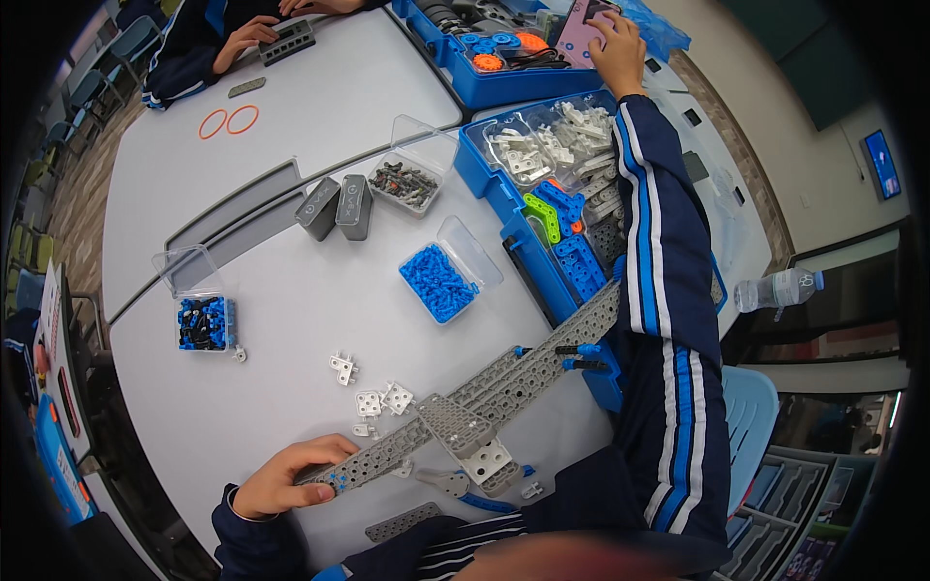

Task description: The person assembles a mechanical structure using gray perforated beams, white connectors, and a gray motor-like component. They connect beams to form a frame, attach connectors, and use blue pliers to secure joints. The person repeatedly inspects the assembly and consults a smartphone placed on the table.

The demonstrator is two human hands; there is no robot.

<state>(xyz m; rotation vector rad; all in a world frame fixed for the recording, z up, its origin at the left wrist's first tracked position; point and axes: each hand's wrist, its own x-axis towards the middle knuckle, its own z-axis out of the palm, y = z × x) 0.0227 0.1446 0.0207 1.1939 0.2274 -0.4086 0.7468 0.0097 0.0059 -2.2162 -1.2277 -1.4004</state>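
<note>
My left hand [295, 476] grips the near left end of a long grey perforated plastic beam assembly [542, 373], its thumb on top. The beam slants up to the right until my right sleeve hides its far end. A short grey plate and a white plate cross it near the middle, and black and blue pins stick out of it. My right hand [620, 56] reaches far over a blue parts bin, its fingers bent over the edge of a pink flat panel [577, 34]. White connectors [368, 403] lie beside the beam.
Clear boxes hold blue pins [436, 281], grey pins [407, 184] and black and blue pins [201, 322]. Two grey blocks [335, 208] stand nearby. The blue bin [489, 179] holds white, green and blue parts. Across the table, another person's hand [247, 41] holds a grey block.
</note>
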